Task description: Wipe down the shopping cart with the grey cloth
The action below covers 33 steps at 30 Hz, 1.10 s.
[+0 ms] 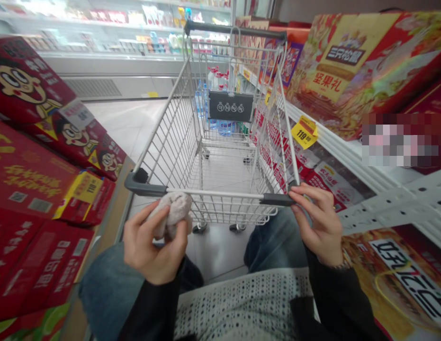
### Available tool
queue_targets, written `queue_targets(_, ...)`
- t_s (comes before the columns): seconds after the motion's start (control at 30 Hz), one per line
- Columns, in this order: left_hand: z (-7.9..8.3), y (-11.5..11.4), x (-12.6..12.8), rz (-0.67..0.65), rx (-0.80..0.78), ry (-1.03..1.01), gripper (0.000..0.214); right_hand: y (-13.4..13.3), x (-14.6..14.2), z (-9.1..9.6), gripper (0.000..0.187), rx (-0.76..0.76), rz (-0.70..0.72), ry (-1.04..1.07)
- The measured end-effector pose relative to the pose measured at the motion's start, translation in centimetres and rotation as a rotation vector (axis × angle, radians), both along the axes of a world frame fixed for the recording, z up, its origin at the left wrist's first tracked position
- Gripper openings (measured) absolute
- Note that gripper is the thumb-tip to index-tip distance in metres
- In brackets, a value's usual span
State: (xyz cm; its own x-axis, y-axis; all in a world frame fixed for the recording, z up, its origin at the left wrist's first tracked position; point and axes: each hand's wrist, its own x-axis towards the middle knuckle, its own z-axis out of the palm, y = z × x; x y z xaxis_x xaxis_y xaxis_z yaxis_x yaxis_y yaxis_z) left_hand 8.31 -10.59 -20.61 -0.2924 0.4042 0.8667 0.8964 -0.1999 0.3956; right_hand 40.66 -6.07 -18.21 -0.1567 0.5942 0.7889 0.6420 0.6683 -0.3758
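Observation:
A wire shopping cart [225, 193] stands right before me, with nothing lying in its basket. Bunched up in my left hand [152, 248] is a greyish-white cloth [179, 207], touching the cart's near rim just beside the left black plastic corner [147, 187]. My right hand [321, 227] pinches the right near corner of the rim between thumb and fingers, at the end of the black corner piece [277, 199]. A dark plate [230, 108] with round symbols hangs at the cart's far end, below the black handlebar [238, 30].
Red gift boxes [24, 170] are stacked close on my left. A white shelf [334, 151] on the right carries a large nut gift box [358, 71] and a yellow price tag [304, 132]. Bottled water [225, 127] stands behind the cart. A refrigerated display [117, 71] lines the back.

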Motion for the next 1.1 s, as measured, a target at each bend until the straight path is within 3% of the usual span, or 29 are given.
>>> queue_targets(0.13, -0.4, 0.0, 1.7, -0.015, 0.011, -0.051, 0.047, 0.1, 0.4, 0.5, 0.039, -0.034, 0.039, 0.033)
queue_targets(0.23, -0.5, -0.2, 4.3, -0.174, -0.043, -0.025, 0.046, 0.2, 0.0, 0.4, 0.037, -0.010, -0.004, 0.076)
queue_targets(0.33, -0.2, -0.3, 4.5, -0.274, -0.076, 0.056, 0.051, 0.1, -0.4, 0.1, 0.034, 0.012, -0.039, 0.101)
queue_targets(0.53, 0.7, 0.0, 0.1, 0.019, 0.052, 0.045, 0.049, -0.1, -1.1, -0.4, 0.035, 0.051, -0.053, 0.114)
queue_targets(0.6, 0.5, 0.1, 0.5, -0.001, 0.034, 0.032, 0.049, -0.1, -1.4, -0.6, 0.034, 0.061, -0.066, 0.129)
queue_targets(0.83, -0.8, -0.1, 5.8, -0.204, -0.051, 0.035, 0.049, 0.1, -1.9, -0.8, 0.027, 0.085, -0.134, 0.112)
queue_targets(0.93, -0.4, -0.2, 4.6, -0.205, -0.055, 0.092, 0.051, 0.2, -1.8, -0.5, 0.030, 0.101, -0.169, 0.059)
queue_targets(1.1, 0.2, -0.2, 0.8, 0.020, -0.015, 0.073, 0.050, -0.1, -2.5, -0.2, 0.033, 0.087, -0.209, 0.025)
